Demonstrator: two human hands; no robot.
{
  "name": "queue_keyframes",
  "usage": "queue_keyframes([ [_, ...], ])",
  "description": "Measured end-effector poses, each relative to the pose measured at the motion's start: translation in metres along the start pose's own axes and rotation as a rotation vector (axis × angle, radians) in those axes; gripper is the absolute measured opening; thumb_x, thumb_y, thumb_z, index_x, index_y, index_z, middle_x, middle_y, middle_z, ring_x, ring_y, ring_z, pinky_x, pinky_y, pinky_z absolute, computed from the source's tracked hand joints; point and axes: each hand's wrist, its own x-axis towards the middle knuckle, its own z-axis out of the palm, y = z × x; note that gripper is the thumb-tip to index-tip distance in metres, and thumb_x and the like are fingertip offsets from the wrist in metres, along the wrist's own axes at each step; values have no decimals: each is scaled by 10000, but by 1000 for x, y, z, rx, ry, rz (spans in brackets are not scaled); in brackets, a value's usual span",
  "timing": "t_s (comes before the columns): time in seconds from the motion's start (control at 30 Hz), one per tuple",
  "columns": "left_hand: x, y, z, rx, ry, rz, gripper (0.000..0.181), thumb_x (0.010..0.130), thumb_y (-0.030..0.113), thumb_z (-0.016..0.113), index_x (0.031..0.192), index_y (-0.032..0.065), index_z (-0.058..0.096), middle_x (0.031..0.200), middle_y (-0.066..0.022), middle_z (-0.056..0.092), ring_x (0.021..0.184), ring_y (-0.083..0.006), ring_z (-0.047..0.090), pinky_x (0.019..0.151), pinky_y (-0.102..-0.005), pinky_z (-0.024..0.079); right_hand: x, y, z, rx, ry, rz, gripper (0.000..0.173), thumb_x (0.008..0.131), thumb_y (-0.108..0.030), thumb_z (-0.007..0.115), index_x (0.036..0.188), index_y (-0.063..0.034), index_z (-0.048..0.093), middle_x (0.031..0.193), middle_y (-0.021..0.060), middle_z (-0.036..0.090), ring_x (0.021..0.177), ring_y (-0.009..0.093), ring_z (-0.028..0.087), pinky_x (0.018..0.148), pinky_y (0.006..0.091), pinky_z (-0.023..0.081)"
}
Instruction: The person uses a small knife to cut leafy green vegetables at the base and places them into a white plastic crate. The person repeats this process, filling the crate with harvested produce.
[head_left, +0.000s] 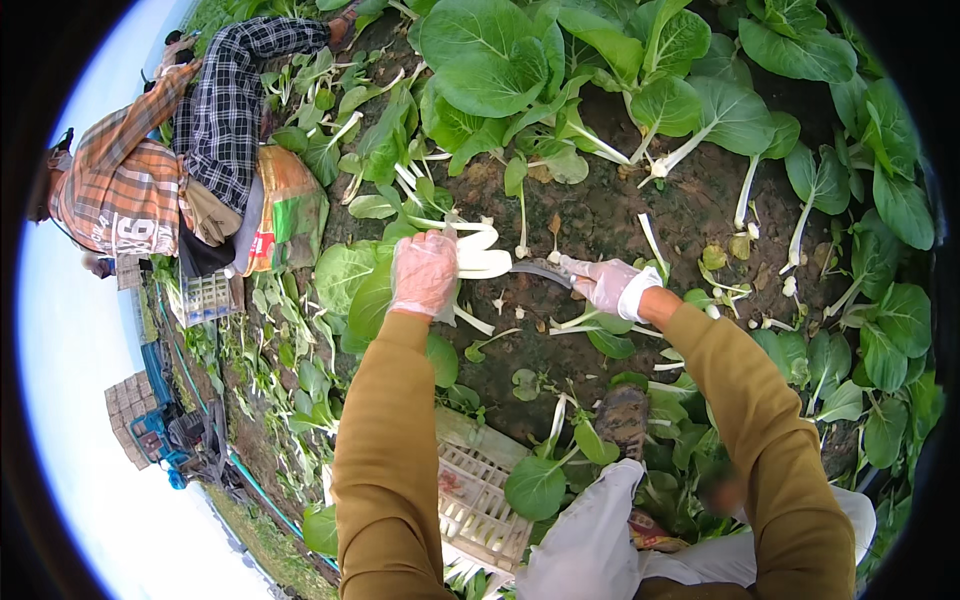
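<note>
My left hand (424, 271), in a clear plastic glove, grips a head of bok choy (482, 252). Its white stalks point right and its green leaves spread out to the left of the hand. My right hand (606, 285), also gloved, holds a knife with a curved blade (543, 271). The blade's tip is close to the cut end of the stalks; whether they touch I cannot tell. Below the right hand, loose trimmed leaves (609, 339) lie on the brown soil (540, 367).
Uncut bok choy (495, 67) grows along the top and right. A white plastic crate (487, 499) holding stalks stands by my legs, near my muddy shoe (624, 420). At upper left another person (127, 165) sits near a second crate (202, 298). A blue vehicle (154, 439) carries stacked crates.
</note>
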Motion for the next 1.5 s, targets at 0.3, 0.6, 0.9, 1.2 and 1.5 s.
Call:
queue_keyframes([
  [0.3, -53, 65, -121, -1488, -478, -496, 639, 680, 191, 841, 1178, 5, 485, 1093, -64, 569, 981, -152, 555, 821, -303, 479, -98, -97, -50, 956, 41, -416, 658, 747, -64, 756, 1327, -91, 446, 1101, 9, 579, 849, 88, 547, 743, 250, 472],
  [0.6, -5, 110, -124, -1212, -229, -210, 438, 696, 145, 704, 1111, 35, 617, 931, -195, 666, 817, -321, 654, 734, -370, 512, -92, -61, -21, 813, 276, -73, 326, 788, -97, 713, 1042, -65, 510, 824, 21, 576, 676, 120, 544, 640, 287, 458],
  [0.9, 156, 129, -142, -412, 38, 69, 262, 691, 86, 606, 947, 61, 656, 936, -176, 660, 831, -341, 629, 729, -428, 507, 23, 72, -94, 355, 639, 177, 455, 963, -362, 429, 1307, -71, 488, 1103, 217, 619, 1008, 415, 570, 838, 404, 458],
  [1.2, 215, 48, -60, 197, -244, -95, 539, 815, 102, 549, 1323, -48, 446, 1127, -257, 608, 835, -313, 682, 731, -405, 540, -16, 6, -84, -3, 386, 160, 406, 955, -292, 442, 1334, -153, 489, 1105, 191, 627, 982, 380, 602, 866, 412, 470],
  [1.5, 183, 45, -40, 279, -23, 5, 316, 791, 73, 557, 1053, -102, 587, 811, -169, 666, 642, -248, 681, 569, -365, 540, 78, -21, -117, -204, 493, 53, 506, 954, -253, 410, 1447, -226, 304, 1091, 147, 631, 967, 355, 605, 843, 435, 466],
])
